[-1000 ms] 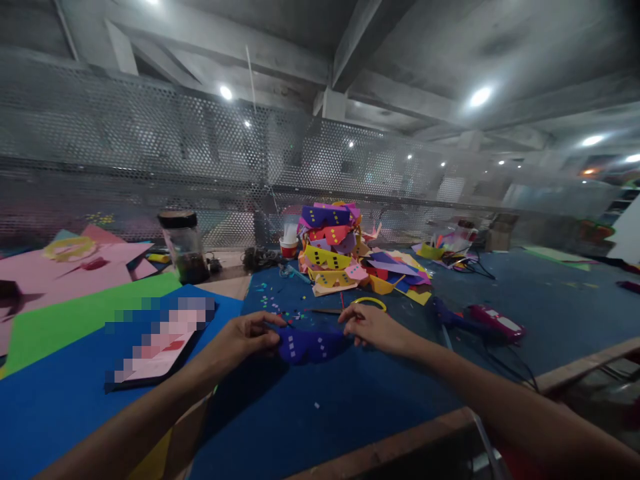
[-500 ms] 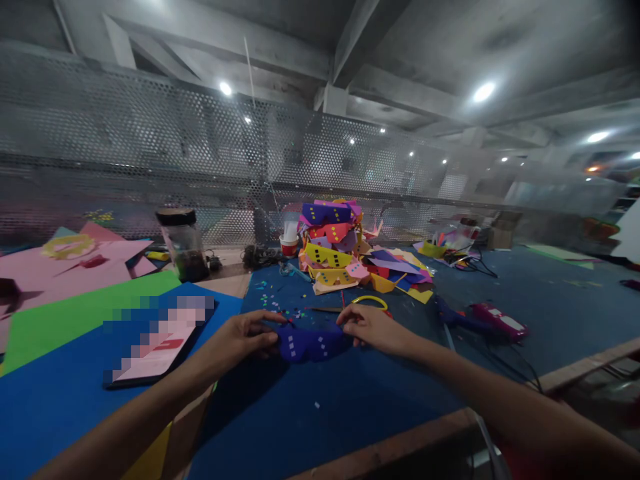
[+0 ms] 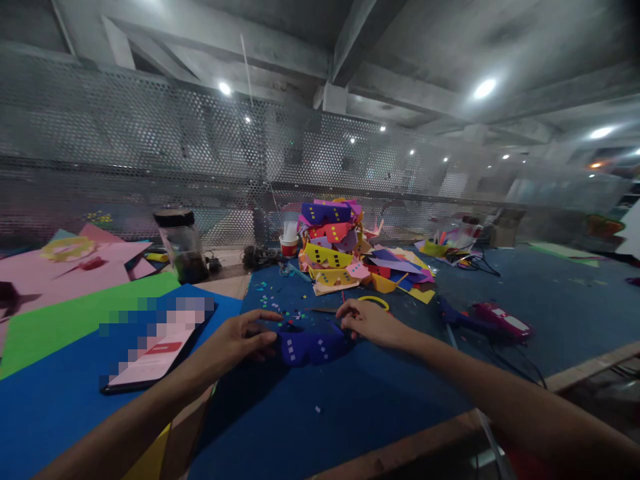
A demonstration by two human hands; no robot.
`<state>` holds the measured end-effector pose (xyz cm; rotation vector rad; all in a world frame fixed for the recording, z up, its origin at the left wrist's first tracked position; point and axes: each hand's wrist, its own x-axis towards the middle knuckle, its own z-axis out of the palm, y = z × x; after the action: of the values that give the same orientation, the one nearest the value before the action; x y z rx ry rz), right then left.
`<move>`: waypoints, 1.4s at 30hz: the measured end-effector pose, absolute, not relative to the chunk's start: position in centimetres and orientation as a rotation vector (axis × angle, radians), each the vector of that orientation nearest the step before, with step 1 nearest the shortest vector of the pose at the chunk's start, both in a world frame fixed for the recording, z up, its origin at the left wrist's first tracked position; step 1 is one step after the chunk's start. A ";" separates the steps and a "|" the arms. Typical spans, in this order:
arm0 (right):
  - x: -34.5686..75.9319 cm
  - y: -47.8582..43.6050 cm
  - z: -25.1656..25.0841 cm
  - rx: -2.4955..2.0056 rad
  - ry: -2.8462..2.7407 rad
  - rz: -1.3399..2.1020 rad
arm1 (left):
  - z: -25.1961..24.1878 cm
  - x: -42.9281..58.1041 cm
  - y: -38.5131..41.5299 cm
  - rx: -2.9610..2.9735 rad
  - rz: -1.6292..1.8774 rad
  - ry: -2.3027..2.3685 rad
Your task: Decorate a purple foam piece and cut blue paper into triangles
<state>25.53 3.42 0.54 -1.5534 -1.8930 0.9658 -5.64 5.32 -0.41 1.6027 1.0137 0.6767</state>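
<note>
Through the head view, my only feed, I am seeing the blue mask (image 3: 313, 348) lying low over the table (image 3: 380, 400), front and centre between the two hands, its pale squares facing me. The left hand (image 3: 245, 337) is reaching its left end: the forefinger is stretching out above, the thumb is pointing at the edge, and a small gap is showing between them; I am not able to tell whether they are gripping it. The right hand (image 3: 367, 323) is hovering at the upper right end with its fingers curling loosely and bunching near the thumb; from here I am not making out any firm hold. Just beyond the hands, small bits (image 3: 285, 307) are lying scattered, and the scissors (image 3: 376, 302) are resting behind the right hand, yellow handle showing. Farther back, a pile (image 3: 330, 257) of coloured masks is standing next to loose paper (image 3: 400, 267), with a cup (image 3: 289, 247) sitting to its left. Over on the left I am picking out a phone (image 3: 160, 353), partly pixelated, lying on a blue sheet (image 3: 55, 413), and a jar (image 3: 181, 250) standing behind. To the right, a purple tool (image 3: 503, 322) is lying well apart from the mask.
</note>
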 end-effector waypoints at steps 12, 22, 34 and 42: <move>24.7 5.9 0.7 -1.583 -1.881 1.124 | -0.8 -5.7 5.3 1.611 0.652 1.052; 24.0 6.2 1.0 -1.565 -1.831 1.218 | -1.0 -5.6 5.5 1.608 0.664 1.058; 24.0 6.4 0.3 -1.548 -1.760 1.252 | -1.4 -5.7 5.7 1.588 0.656 1.053; 24.1 6.5 0.2 -1.507 -1.720 1.313 | -1.4 -5.7 5.7 1.575 0.664 1.046</move>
<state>24.06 6.49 0.19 -1.5069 -1.7197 1.3132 -5.69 5.73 -1.44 1.5746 1.0456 0.6642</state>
